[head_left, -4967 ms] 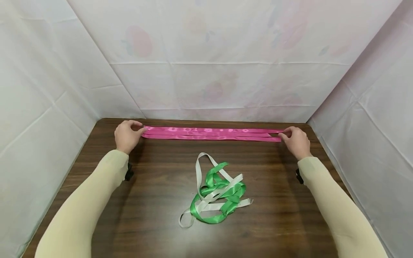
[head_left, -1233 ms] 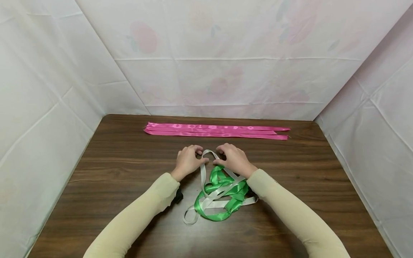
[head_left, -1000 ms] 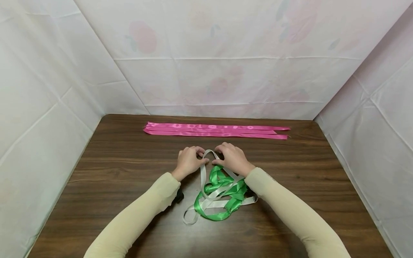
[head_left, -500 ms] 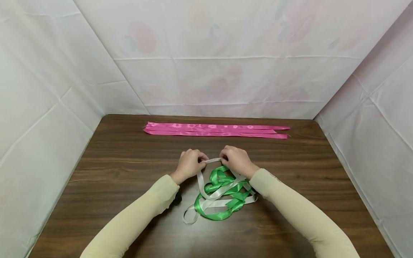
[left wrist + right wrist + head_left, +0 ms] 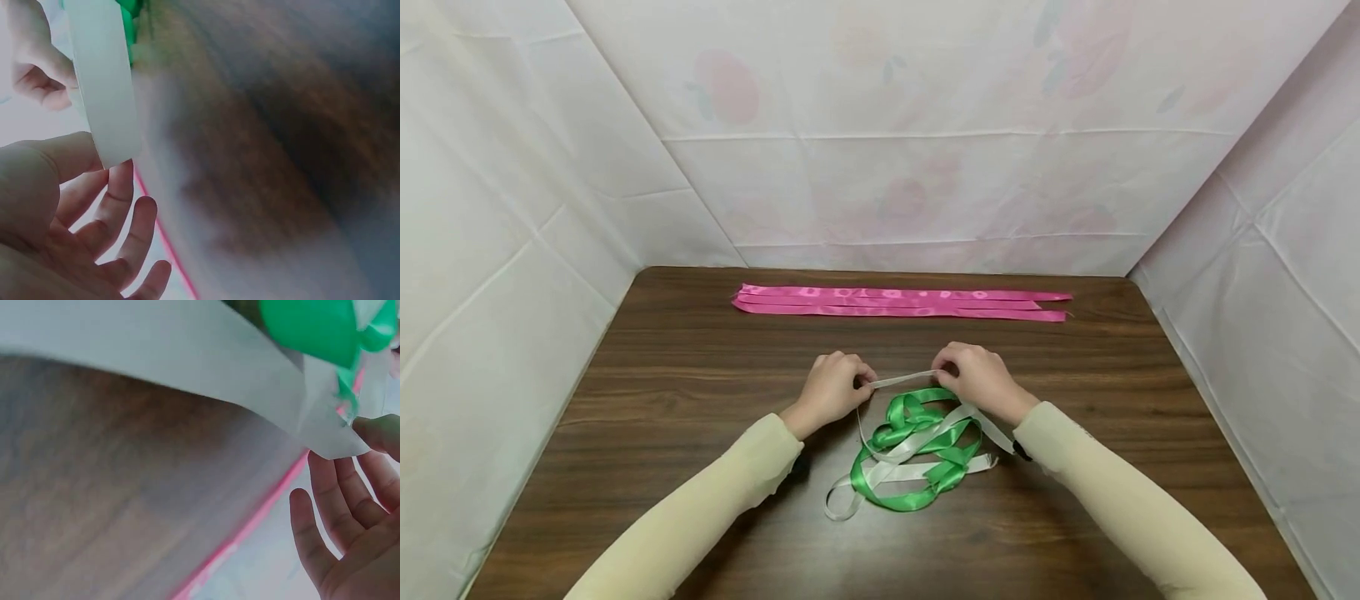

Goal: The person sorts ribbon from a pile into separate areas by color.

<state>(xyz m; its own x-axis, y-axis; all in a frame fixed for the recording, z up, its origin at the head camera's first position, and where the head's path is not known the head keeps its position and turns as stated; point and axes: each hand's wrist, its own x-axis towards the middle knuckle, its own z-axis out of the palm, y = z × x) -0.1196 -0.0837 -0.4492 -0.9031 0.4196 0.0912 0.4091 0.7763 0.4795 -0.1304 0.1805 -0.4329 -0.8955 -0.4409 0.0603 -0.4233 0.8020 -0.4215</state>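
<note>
A white ribbon (image 5: 904,378) is stretched between my two hands above the table. My left hand (image 5: 835,390) pinches it between thumb and fingertips; the left wrist view shows the white ribbon (image 5: 107,87) hanging over that grip. On the other side my right hand (image 5: 981,379) pinches the same ribbon, which in the right wrist view (image 5: 250,381) runs out broad from the thumb and fingers. Below and between the hands lies a loose tangle of green satin ribbon (image 5: 904,502), with more of the white ribbon looped through it.
Pink ribbon strips (image 5: 895,302) lie side by side, nearly straight, along the back of the dark wooden table (image 5: 685,400). White patterned cloth (image 5: 917,167) rises behind the table and on both sides.
Earlier the hands were at the ends of the pink strips, then came to the white ribbon's loop. Both now hold it and have drawn apart, the right hand moving rightward, pulling the loop taut.
</note>
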